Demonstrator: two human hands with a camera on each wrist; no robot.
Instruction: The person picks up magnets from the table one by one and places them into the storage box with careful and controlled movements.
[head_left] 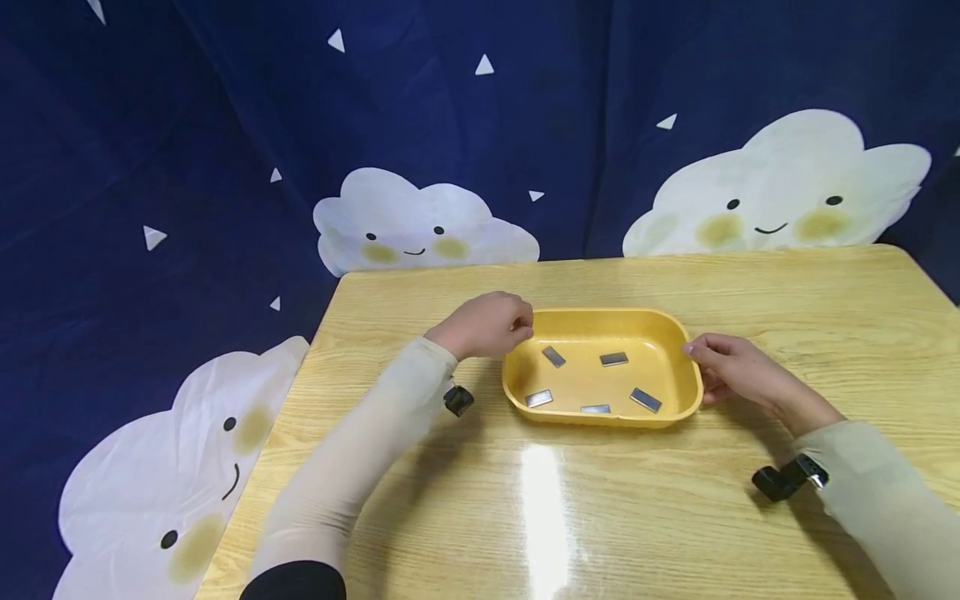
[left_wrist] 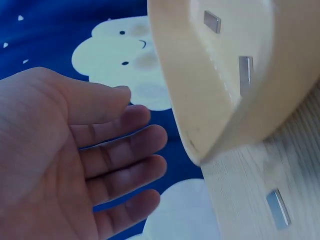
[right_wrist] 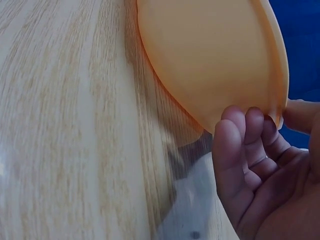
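A yellow tray holds several small metallic rectangular pieces. My right hand pinches the tray's right rim; in the right wrist view, the right hand has its thumb on one side of the tray wall and fingers on the other. At the tray's upper left corner is my left hand. The left wrist view shows the left hand with loosely bent fingers, empty and apart from the tray. One metallic piece appears outside the tray there, over the wooden surface.
The wooden table extends around the tray, with its far edge against a dark blue curtain printed with white clouds and triangles. A small black device is on the left wrist and another on the right.
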